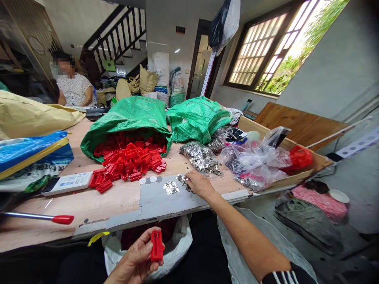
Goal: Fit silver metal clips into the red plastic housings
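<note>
My left hand point(137, 258) is below the table's front edge, its fingers closed on one red plastic clip point(156, 246) held upright. My right hand point(199, 184) reaches onto the table, fingers curled down among small silver metal pieces point(171, 187) scattered on a grey patch; what it pinches is hidden. A larger heap of the silver pieces point(201, 157) lies just beyond that hand. Many red plastic clips point(127, 159) spill from an open green sack point(127, 114) toward the left of my right hand.
The wooden table point(83, 205) also carries a second green sack point(197, 118), clear plastic bags point(251, 161), a blue and yellow sack point(29, 157), a white device point(66, 183) and a red-tipped tool point(38, 217). Another person point(72, 86) sits at the far left. A white bag point(177, 248) hangs under the table.
</note>
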A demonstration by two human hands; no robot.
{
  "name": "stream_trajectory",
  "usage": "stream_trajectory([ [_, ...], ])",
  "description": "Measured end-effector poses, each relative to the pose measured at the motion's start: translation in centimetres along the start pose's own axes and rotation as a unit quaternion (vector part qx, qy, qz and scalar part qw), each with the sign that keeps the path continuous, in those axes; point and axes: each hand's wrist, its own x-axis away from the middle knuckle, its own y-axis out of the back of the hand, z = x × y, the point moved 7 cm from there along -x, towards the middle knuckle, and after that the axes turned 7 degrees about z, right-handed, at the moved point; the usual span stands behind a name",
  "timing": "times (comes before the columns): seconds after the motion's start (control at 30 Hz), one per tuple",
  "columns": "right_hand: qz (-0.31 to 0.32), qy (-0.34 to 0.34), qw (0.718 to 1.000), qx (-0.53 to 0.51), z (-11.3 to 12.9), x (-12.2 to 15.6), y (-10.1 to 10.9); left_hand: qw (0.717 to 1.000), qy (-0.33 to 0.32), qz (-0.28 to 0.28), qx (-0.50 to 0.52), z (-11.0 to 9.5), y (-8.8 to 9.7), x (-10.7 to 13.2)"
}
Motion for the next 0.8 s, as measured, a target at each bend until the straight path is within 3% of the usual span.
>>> stream_trajectory([
  [0.2, 0.036, -0.001, 0.999, 0.01, 0.3, -1.5, -0.2, 1.0, -0.015, -0.018, -0.003, -0.3, 0.4, 0.2],
  [0.47, 0.043, -0.002, 0.999, 0.014, 0.1, -1.2, -0.4, 0.999, -0.013, -0.03, 0.001, -0.2, 0.3, 0.2],
  [0.67, 0.021, 0.001, 1.0, 0.018, 0.5, -0.8, 0.1, 0.999, -0.02, -0.035, 0.005, -0.3, 0.2, 0.4],
  [0.8, 0.003, 0.003, 1.0, 0.024, 1.8, 0.4, -0.7, 0.999, -0.024, -0.046, 0.001, -0.4, 0.1, 0.6],
])
